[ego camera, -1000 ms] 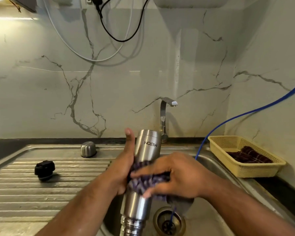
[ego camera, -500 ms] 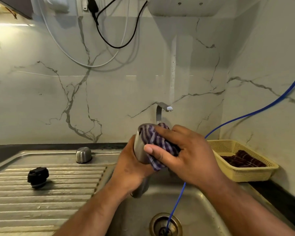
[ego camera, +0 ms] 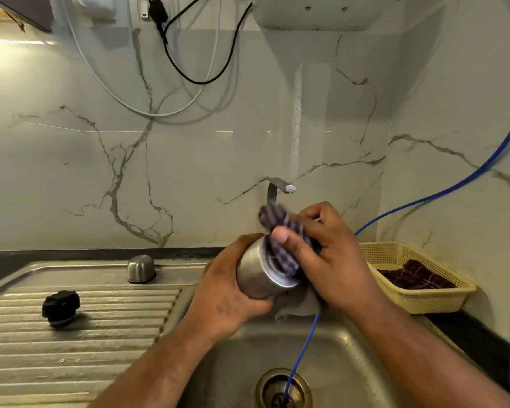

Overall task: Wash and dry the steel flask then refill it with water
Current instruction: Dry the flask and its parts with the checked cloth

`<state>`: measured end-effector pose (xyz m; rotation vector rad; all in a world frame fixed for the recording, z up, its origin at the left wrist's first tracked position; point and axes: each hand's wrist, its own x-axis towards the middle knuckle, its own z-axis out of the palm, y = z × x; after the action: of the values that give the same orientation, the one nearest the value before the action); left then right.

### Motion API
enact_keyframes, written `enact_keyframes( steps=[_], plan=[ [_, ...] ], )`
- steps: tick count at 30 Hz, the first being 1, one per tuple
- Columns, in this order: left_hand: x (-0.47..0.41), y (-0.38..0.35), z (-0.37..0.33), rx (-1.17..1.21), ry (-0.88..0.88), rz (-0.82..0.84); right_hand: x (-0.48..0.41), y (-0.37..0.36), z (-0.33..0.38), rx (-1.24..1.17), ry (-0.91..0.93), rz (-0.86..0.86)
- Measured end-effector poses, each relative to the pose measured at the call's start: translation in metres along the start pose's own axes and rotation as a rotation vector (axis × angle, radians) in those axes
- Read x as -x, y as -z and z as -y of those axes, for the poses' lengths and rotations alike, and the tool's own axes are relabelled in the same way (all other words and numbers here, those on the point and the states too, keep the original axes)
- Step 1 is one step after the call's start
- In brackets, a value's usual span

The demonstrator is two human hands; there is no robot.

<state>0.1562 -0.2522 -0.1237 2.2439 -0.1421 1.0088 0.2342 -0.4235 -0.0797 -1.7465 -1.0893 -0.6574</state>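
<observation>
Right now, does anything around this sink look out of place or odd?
One thing: a thin blue tube trails down along the right wall and drops straight into the sink drain, an unusual spot for it. The black stopper and steel cap lie loose on the drainboard, which suits a flask being wiped.

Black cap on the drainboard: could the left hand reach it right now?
Probably not at once: the left hand grips the flask over the sink. Nothing stands on the drainboard between it and the cap, though, so the way looks free once the flask is released.
</observation>
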Motion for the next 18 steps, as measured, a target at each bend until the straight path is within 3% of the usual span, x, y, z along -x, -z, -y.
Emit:
enact_keyframes(
  steps=[3,6,8,10,15,18],
  plan=[
    [-0.001,-0.001,-0.003,-0.016,-0.011,0.013,0.002,-0.002,0.001,0.019,-0.028,-0.005],
    [0.003,-0.001,0.004,0.027,0.023,0.018,0.011,-0.008,0.01,0.283,0.218,0.151],
    [0.005,-0.002,0.01,-0.091,-0.026,-0.013,0.015,-0.014,0.011,0.512,0.339,0.175],
    [0.003,-0.004,0.011,-0.299,-0.116,-0.037,0.013,-0.019,0.012,0.484,0.21,0.128],
    [0.002,-0.011,-0.008,-0.726,-0.188,-0.056,0.008,-0.024,0.003,-0.085,-0.502,0.101],
    [0.004,-0.012,-0.003,-0.748,-0.151,-0.056,0.016,-0.029,0.003,-0.004,-0.484,0.122]
  ],
)
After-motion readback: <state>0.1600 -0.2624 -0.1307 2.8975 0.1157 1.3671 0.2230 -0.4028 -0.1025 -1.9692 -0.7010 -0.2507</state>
